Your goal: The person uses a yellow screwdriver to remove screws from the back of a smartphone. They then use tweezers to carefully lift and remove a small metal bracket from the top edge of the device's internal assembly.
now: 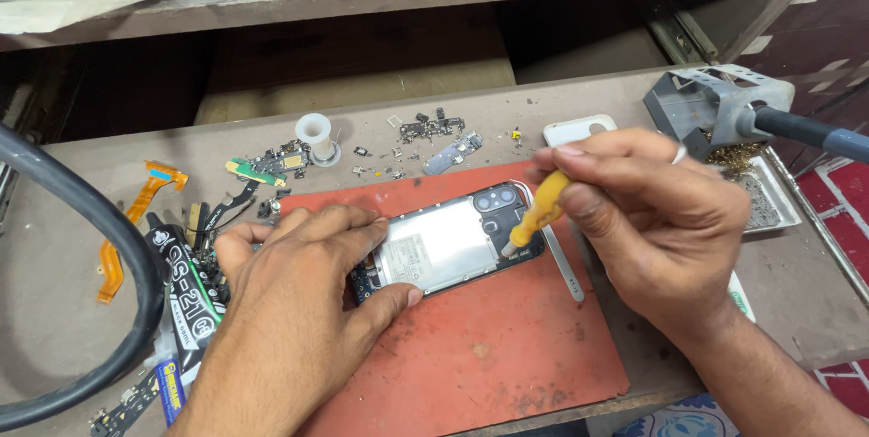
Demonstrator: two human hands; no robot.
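An opened phone (448, 242), back cover off and silver battery showing, lies on a red mat (489, 346). My left hand (290, 310) rests on the phone's left end, thumb pressed against its lower edge. My right hand (652, 211) grips a small yellow-handled screwdriver (537, 213). Its tip touches the phone's right end, just below the camera block (496, 202). A thin metal strip (563, 265) lies on the mat beside the phone's right end.
Loose small parts (425, 129), a green circuit piece (258, 170) and a white spool (316, 134) lie behind the mat. An orange flex cable (127, 229), a thick black hose (109, 247) and tubes sit left. A soldering iron stand (724, 107) is at right.
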